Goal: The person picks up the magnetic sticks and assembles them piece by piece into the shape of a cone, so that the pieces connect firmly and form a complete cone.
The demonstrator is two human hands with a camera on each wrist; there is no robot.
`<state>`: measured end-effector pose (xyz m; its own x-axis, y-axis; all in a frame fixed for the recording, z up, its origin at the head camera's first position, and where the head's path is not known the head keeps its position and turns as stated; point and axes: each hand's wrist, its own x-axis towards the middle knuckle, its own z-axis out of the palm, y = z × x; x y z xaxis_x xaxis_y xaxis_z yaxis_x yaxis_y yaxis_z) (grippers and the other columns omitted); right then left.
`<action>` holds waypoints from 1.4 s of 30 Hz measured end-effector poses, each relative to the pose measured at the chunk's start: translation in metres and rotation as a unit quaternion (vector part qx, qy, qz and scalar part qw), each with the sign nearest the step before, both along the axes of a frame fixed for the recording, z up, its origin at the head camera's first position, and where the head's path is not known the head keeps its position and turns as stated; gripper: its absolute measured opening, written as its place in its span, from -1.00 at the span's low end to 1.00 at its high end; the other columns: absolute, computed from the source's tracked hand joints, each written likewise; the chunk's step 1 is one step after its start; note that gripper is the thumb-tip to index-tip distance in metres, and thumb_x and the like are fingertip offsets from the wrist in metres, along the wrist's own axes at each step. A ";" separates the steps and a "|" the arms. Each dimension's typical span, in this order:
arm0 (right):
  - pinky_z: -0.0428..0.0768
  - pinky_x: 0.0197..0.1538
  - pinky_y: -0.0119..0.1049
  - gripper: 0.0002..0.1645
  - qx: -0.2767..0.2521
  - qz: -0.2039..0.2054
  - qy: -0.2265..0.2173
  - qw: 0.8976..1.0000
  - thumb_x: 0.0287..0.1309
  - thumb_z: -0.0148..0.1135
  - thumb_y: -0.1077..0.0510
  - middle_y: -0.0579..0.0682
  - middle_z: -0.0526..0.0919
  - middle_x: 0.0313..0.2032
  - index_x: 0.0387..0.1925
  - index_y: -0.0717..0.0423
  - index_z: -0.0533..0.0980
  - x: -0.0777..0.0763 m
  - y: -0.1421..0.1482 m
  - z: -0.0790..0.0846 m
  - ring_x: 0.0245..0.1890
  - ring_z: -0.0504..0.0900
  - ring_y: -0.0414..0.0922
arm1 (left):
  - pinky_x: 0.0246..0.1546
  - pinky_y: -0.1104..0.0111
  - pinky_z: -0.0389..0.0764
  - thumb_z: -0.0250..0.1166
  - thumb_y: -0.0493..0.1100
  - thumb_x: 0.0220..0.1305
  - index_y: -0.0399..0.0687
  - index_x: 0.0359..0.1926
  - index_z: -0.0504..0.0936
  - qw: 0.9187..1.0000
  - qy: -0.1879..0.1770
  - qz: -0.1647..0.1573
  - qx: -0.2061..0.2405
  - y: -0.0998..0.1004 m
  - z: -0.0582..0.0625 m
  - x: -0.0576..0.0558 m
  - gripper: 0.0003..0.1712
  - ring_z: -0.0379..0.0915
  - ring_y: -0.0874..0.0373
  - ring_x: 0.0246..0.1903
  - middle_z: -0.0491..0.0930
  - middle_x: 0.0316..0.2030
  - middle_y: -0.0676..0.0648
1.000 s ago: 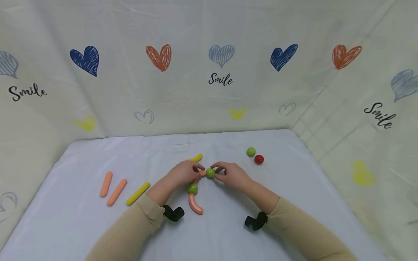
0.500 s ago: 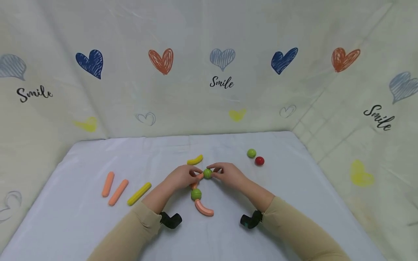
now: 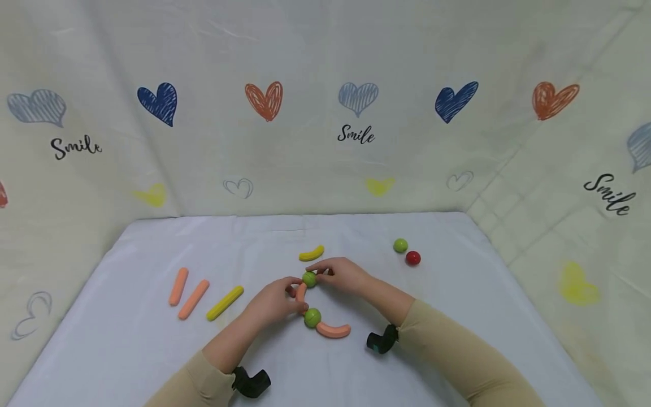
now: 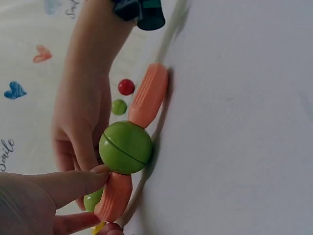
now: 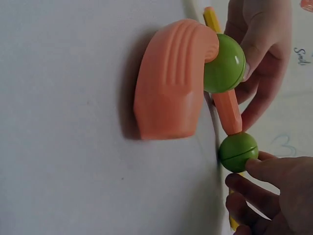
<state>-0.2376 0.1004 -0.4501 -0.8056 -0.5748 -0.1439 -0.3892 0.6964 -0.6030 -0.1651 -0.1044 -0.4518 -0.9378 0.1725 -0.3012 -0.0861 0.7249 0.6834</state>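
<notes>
A chain of toy pieces lies over the white tabletop: an upper green ball (image 3: 309, 278), an orange curved stick (image 3: 301, 292), a lower green ball (image 3: 312, 317) and a second orange curved piece (image 3: 333, 330) at the near end. My left hand (image 3: 277, 301) pinches the first orange stick between thumb and fingers, its thumb tip right by the lower ball in the left wrist view. With thumb and fingertips, my right hand (image 3: 342, 275) holds the upper green ball from the right. The left fingers partly hide the stick in the head view.
Two straight orange sticks (image 3: 178, 286) and a yellow stick (image 3: 225, 303) lie on the left. Behind the hands is a curved yellow piece (image 3: 311, 254). A loose green ball (image 3: 400, 245) and a red ball (image 3: 413, 258) sit at the back right, before a heart-printed cloth wall.
The chain has turned: its upper ball moved left and its near end swung right. My right hand moved left with the ball, while my left hand came nearer to me along the stick.
</notes>
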 end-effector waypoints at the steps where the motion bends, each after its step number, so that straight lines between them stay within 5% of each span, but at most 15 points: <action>1: 0.46 -0.31 -0.36 -0.64 0.003 0.004 0.001 1.000 0.36 0.23 0.12 -0.24 0.63 -0.23 0.13 -0.23 0.63 0.000 -0.001 0.000 -0.38 0.46 -0.22 | -0.16 0.15 0.51 0.51 0.09 0.07 0.03 0.28 0.50 1.000 0.001 0.002 0.000 0.000 0.001 0.003 -0.25 0.44 0.11 -0.20 0.56 -0.16 0.05; 8: 0.48 -0.30 -0.36 -0.62 0.006 0.013 0.002 1.000 0.34 0.25 0.10 -0.26 0.64 -0.22 0.16 -0.23 0.61 0.002 -0.005 0.002 -0.37 0.48 -0.22 | -0.13 0.13 0.51 0.50 0.10 0.09 -0.01 0.28 0.49 1.000 0.019 0.006 -0.003 -0.002 -0.001 0.013 -0.24 0.43 0.11 -0.19 0.56 -0.18 0.06; 23: 0.51 -0.28 -0.29 -0.65 0.017 -0.027 0.055 0.998 0.24 0.36 0.03 -0.17 0.64 -0.18 0.06 -0.10 0.65 -0.018 0.000 0.013 -0.31 0.50 -0.17 | -0.24 0.19 0.47 0.51 0.08 0.08 -0.02 0.32 0.46 1.000 0.010 0.005 0.014 -0.008 -0.001 0.013 -0.20 0.40 0.11 -0.23 0.54 -0.12 0.03; 32: 0.45 0.22 -0.14 -0.66 0.044 0.034 0.125 0.991 0.24 0.35 0.14 -0.11 0.66 0.03 0.06 -0.08 0.66 -0.035 -0.007 0.013 0.13 0.55 -0.09 | -0.29 0.23 0.44 0.52 0.08 0.08 -0.03 0.32 0.46 1.000 0.004 0.006 0.025 -0.008 -0.002 0.012 -0.19 0.39 0.11 -0.25 0.53 -0.12 0.02; 42: 0.47 0.17 -0.18 -0.65 0.106 0.087 0.168 0.976 0.21 0.39 0.15 -0.13 0.68 0.01 0.05 -0.06 0.68 -0.048 -0.013 0.009 0.06 0.54 -0.11 | -0.30 0.26 0.43 0.52 0.05 0.09 -0.03 0.31 0.47 0.999 0.002 0.005 0.031 -0.007 -0.004 0.013 -0.22 0.38 0.10 -0.27 0.52 -0.14 0.02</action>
<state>-0.2856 0.0875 -0.4413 -0.7211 -0.6925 -0.0189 -0.6633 0.6981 -0.2698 -0.1523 -0.1109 -0.4554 -0.9405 0.1819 -0.2869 -0.0906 0.6796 0.7279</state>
